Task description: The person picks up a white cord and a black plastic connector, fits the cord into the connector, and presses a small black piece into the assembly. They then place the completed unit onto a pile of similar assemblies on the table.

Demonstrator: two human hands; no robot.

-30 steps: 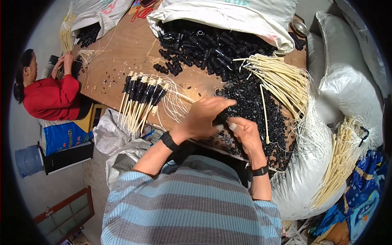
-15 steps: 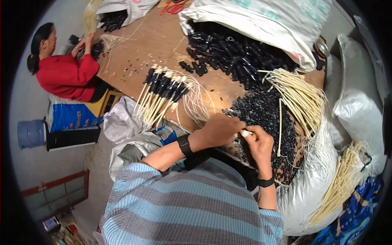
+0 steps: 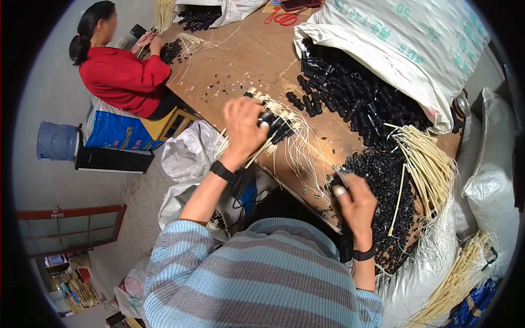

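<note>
My left hand (image 3: 243,126) is over a bundle of pale sticks with black sleeves (image 3: 283,127), its fingers curled down and the thumb against a black sleeve. Frayed cream tufts top the sleeves, and thin white cords (image 3: 298,156) trail from the bundle toward me. My right hand (image 3: 356,205) is closed around a slim, pointed metal tool (image 3: 340,174); its lower part is hidden in the fist. A white band is on each thumb. Beneath and beside the right hand spreads a heap of small black pieces (image 3: 383,180).
A white woven sack (image 3: 394,49) spills black tubular parts (image 3: 350,90) at the far side. Pale sticks with cords (image 3: 424,164) lie at the right by stuffed sacks (image 3: 489,175). Across the table (image 3: 240,60) a person in red (image 3: 123,79) handles sticks. Red scissors (image 3: 284,19) lie beyond.
My left hand has moved away from the right one, left and outward to the sleeved bundle. My right hand has turned, and the pointed tool now shows in it. The view has shifted.
</note>
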